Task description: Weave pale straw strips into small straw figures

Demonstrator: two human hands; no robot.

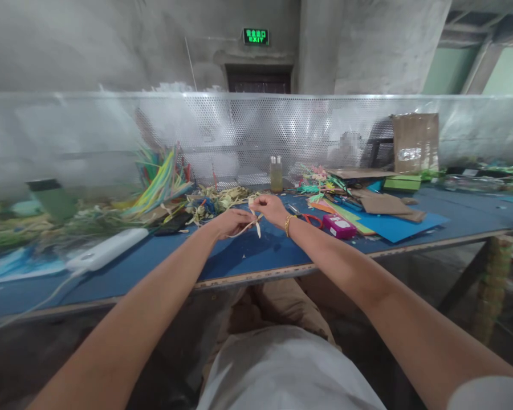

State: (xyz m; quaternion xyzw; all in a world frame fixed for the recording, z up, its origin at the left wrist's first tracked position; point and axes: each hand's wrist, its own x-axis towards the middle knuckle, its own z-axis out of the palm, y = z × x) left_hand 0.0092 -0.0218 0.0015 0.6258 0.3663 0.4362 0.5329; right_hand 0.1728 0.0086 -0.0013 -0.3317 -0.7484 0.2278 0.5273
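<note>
Both my hands meet over the middle of the blue table (256, 256). My left hand (233, 222) is closed round one end of a thin pale strip (251, 224), which looks like a leaf or paper strip. My right hand (272, 207) pinches the same strip from above, its fingers pressed together; a gold bracelet sits on that wrist. A loose end of the strip hangs down between the hands. Just behind them lies a heap of pale strips and scraps (216, 202).
A white power strip (106, 249) with cable lies left. Coloured strips (162, 179) fan up behind it. Red-handled scissors (310, 217), a pink box (340, 226), coloured paper sheets (393, 225), a glass bottle (276, 174) and a cardboard box (415, 142) stand right. Perforated screen at the back.
</note>
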